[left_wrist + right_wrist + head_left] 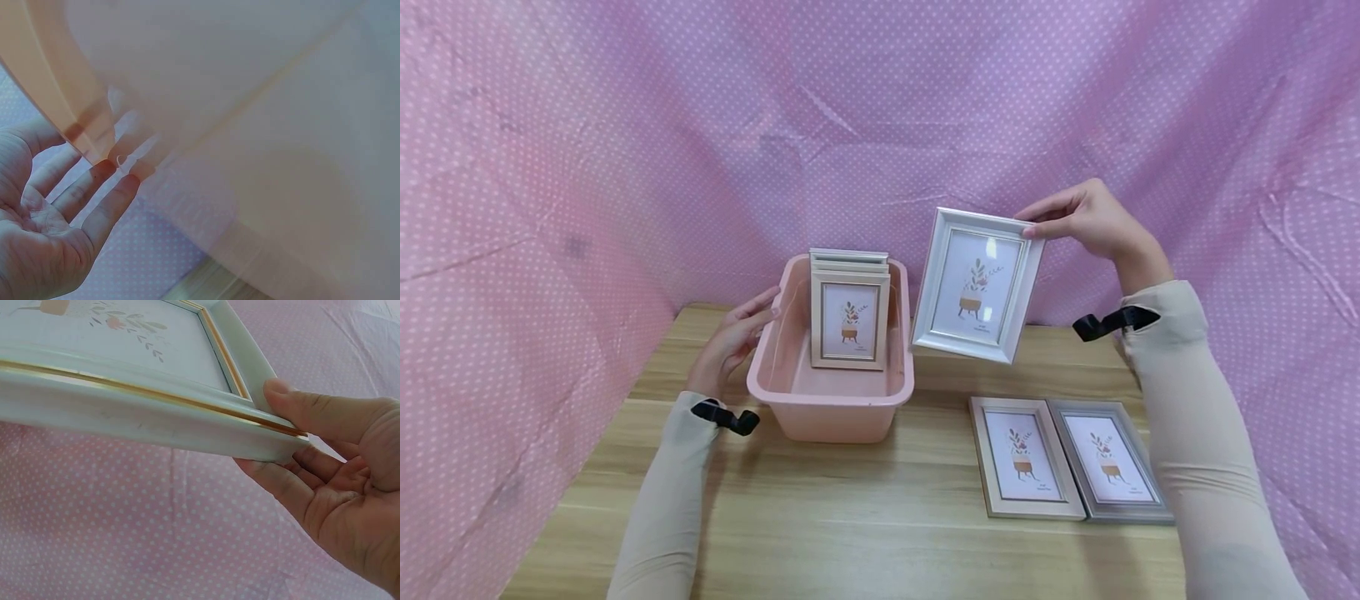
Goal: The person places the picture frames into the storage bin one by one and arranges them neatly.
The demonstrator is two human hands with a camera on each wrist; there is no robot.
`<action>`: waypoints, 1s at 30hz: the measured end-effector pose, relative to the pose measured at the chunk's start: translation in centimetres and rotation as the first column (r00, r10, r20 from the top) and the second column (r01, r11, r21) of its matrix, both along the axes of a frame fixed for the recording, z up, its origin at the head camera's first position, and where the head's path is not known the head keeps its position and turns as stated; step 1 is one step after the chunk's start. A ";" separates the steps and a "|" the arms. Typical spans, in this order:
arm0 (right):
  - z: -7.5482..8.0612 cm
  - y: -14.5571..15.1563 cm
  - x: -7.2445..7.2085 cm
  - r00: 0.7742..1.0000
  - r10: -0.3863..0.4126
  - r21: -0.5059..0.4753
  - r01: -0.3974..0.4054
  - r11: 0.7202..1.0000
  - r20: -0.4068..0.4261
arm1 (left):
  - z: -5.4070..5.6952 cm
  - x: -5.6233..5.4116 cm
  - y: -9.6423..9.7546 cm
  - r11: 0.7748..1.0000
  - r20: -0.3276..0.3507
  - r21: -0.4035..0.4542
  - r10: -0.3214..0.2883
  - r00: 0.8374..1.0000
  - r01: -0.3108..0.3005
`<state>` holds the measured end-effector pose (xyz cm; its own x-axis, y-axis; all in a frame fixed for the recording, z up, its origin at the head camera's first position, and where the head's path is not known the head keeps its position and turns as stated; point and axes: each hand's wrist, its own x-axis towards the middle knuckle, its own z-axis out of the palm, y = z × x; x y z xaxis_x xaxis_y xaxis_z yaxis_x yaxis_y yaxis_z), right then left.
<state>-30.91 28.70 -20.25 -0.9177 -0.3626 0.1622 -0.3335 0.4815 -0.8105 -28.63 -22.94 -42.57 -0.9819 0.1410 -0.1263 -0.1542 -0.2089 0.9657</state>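
Note:
My right hand (1093, 221) pinches a white picture frame (942, 329) by its upper right corner, thumb on the front face. The frame hangs upright and slightly tilted, just right of a pink plastic basin (835, 421). In the right wrist view, a gold line (156, 392) runs round the inside of its border. My left hand (733, 337) touches the basin's left side with fairly straight fingers; in the left wrist view the fingertips (128, 184) meet the wall. Inside the basin, several picture frames stand one behind another, a beige frame (850, 362) foremost.
On the wooden table (850, 517), a light beige frame (985, 467) and a grey frame (1138, 512) lie face up side by side at the right, near my right forearm. A pink dotted cloth (880, 108) hangs behind and at both sides.

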 end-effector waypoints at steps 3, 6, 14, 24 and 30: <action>0.4 -0.1 0.0 1.000 0.014 -0.015 -0.014 1.000 -0.006 | 0.0 0.0 0.0 1.000 0.001 0.000 -0.001 1.000 0.001; 0.8 -0.4 0.0 1.000 0.028 -0.025 -0.028 0.999 -0.014 | 0.0 0.1 0.0 1.000 0.000 -0.002 -0.003 1.000 0.003; 1.3 -1.8 -0.1 0.998 0.063 -0.114 -0.065 0.991 -0.018 | 0.1 0.2 0.0 1.000 0.004 -0.012 0.007 1.000 -0.007; 0.6 -4.4 -0.6 0.985 0.156 -0.314 -0.172 0.934 -0.074 | 0.0 0.1 -0.1 1.000 -0.003 0.003 0.011 1.000 -0.011; -0.6 -5.6 -1.0 0.980 0.182 -0.344 -0.200 0.917 -0.085 | -0.2 0.1 -0.1 1.000 -0.011 -0.014 0.012 1.000 -0.012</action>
<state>-31.93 23.15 -20.85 -0.8237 -0.4421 0.3549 -0.4360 0.0939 -0.8950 -28.54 -22.99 -42.76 -0.9849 0.1273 -0.1175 -0.1412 -0.1972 0.9701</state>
